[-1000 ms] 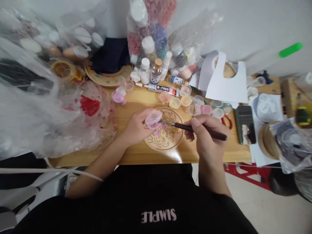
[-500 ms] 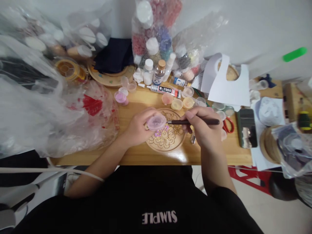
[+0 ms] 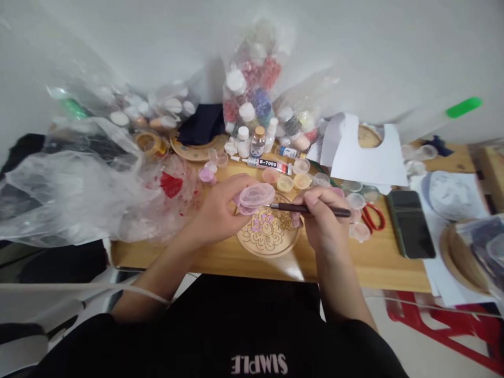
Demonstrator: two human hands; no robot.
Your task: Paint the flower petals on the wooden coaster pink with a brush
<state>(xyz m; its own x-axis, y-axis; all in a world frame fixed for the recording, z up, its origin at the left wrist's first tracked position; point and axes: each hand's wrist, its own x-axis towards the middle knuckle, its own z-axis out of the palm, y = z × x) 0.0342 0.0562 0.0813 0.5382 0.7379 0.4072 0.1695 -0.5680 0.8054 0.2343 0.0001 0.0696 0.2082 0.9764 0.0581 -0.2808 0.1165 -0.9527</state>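
On a wooden table (image 3: pixel 157 255), a round disc (image 3: pixel 270 242) w/ gold-lined flowers, a few petals lilac, lies flat in front of the person. L hand (image 3: pixel 221 211) grips a pinkish cup (image 3: pixel 256 197) above the disc's upper L edge; R hand (image 3: pixel 323 215) holds a dark-handled tool (image 3: pixel 295 208) btwn thumb & fingers, tip by the cup, contact unclear. Behind: glue tube (image 3: pixel 270 165). To R: red scissors (image 3: pixel 378 218) & phone (image 3: pixel 411 223)

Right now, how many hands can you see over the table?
2. The left hand holds a small pink cup at the upper left of the round board; the right hand grips a dark-handled tool at its right. No other hand shows.
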